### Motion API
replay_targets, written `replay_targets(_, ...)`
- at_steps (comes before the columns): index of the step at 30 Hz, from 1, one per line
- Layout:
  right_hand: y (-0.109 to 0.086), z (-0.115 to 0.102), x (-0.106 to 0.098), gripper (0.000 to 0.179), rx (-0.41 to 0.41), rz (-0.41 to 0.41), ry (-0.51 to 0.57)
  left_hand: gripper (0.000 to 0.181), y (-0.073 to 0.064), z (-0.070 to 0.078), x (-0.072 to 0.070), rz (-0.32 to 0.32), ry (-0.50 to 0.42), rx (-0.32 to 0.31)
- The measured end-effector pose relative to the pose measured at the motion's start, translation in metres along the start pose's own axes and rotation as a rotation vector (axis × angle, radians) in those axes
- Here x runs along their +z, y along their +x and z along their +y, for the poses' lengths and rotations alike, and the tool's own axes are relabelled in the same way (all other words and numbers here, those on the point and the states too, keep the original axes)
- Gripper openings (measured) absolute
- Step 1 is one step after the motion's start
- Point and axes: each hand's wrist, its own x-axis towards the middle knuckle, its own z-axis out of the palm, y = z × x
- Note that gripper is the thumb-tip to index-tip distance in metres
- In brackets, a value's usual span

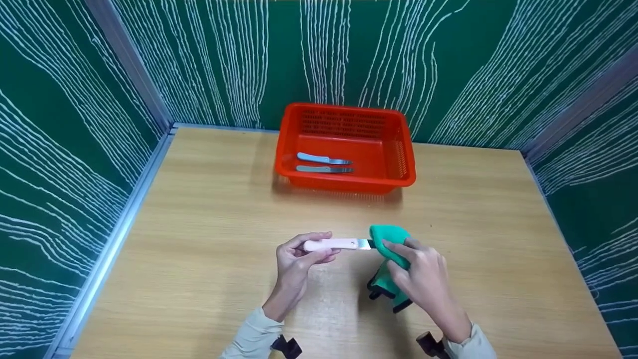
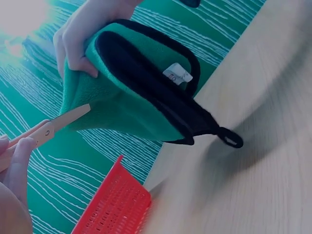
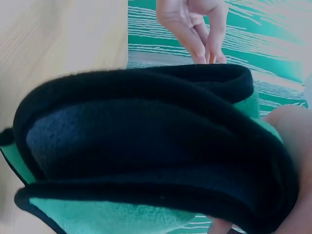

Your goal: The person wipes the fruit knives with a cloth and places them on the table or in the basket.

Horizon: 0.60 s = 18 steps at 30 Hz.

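Observation:
My left hand (image 1: pixel 291 271) pinches the pale pink handle of a small knife (image 1: pixel 330 244), held level above the table with its blade toward the right. A green cloth (image 1: pixel 390 238) with black edging is in my right hand (image 1: pixel 426 274), its fingers and thumb folding it over the blade's far end. Only the part of the blade near the handle shows in the head view. In the left wrist view the cloth (image 2: pixel 131 105) hangs down with a black loop and a white tag. The cloth (image 3: pixel 122 212) hides the knife in the right wrist view.
A red plastic basket (image 1: pixel 344 184) stands at the back of the wooden table (image 1: pixel 209 219). Inside it lie a light blue-handled knife (image 1: pixel 313 158) and a grey-green-handled knife (image 1: pixel 312 169), side by side. Green panels (image 1: pixel 284 55) with white wavy lines enclose the back and sides.

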Motion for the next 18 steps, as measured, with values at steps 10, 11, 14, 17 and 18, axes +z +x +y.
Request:
replay_targets(10,0.001,0.024,-0.014,0.032,0.033,0.015,0.022,0.031,0.012,0.007,-0.007,0.035,0.058,-0.001)
replay_targets(11,0.002,0.029,-0.016,0.031,0.033,0.021,0.024,0.031,0.016,0.008,-0.008,0.049,0.063,-0.001)
replay_targets(14,0.003,0.046,-0.023,0.030,0.028,0.049,0.030,0.034,0.028,0.012,-0.011,0.096,0.082,-0.013)
replay_targets(17,0.003,0.066,-0.029,0.029,0.033,0.094,0.026,0.036,0.044,0.014,-0.013,0.149,0.111,-0.005)
replay_targets(18,0.003,0.073,-0.030,0.029,0.040,0.110,0.025,0.035,0.050,0.014,-0.014,0.168,0.120,0.003)
